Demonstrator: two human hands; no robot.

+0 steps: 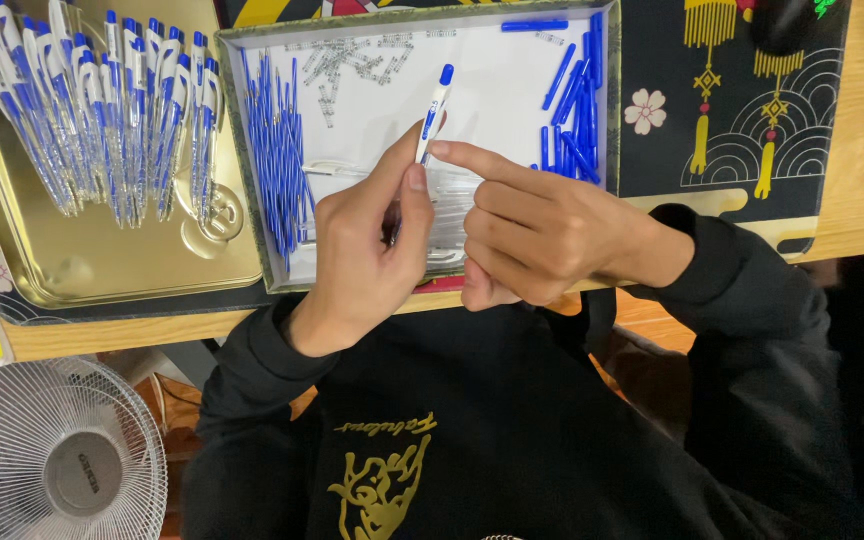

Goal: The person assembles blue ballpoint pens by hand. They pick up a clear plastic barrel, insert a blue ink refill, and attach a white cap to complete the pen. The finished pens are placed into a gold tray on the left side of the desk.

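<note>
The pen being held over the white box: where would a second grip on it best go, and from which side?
Probably the upper barrel of the pen, just below its blue cap, pinched from the right. It tilts up and away, with that end bare; the left hand already wraps the lower end, and the right hand touches the middle with its index fingertip.

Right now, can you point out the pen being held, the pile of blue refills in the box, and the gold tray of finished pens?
pen (434,112), head view, on its white and blue upper barrel.
blue refills (274,150), head view, middle of the pile.
gold tray (102,265), head view, bare bottom.
</note>
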